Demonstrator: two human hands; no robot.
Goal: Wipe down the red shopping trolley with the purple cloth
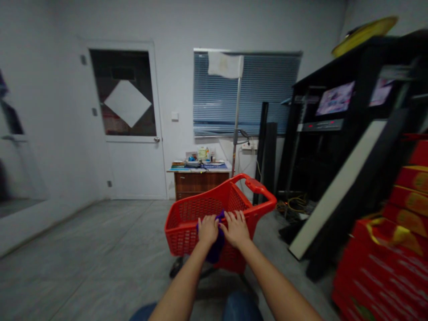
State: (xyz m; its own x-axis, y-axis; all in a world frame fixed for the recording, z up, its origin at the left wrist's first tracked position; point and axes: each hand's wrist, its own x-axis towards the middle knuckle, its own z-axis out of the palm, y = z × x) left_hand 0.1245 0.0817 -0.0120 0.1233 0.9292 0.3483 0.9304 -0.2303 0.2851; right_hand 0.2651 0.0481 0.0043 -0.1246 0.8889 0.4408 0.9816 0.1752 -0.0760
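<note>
A red plastic shopping cart [187, 242] stands side-on before me, its handle to the right. Over its near rim hangs a purple cloth [216, 250], partly covered by my hands. My left hand [207, 229] is closed on the cloth at the rim, fingers bent over the edge. Close beside it, my right hand [237, 229] grips the cloth's other side at the same rim, with its fingers curled over the top. The fingertips of both hands are partly hidden behind the rim.
Red boxes [377, 267] are stacked at the right, near leaning panels [337, 191] and a black rack [354, 111] with screens. A cluttered wooden cabinet [202, 183] stands behind the cart, beside a pole with a white flag [224, 65]. A white door [133, 171] is at the back left.
</note>
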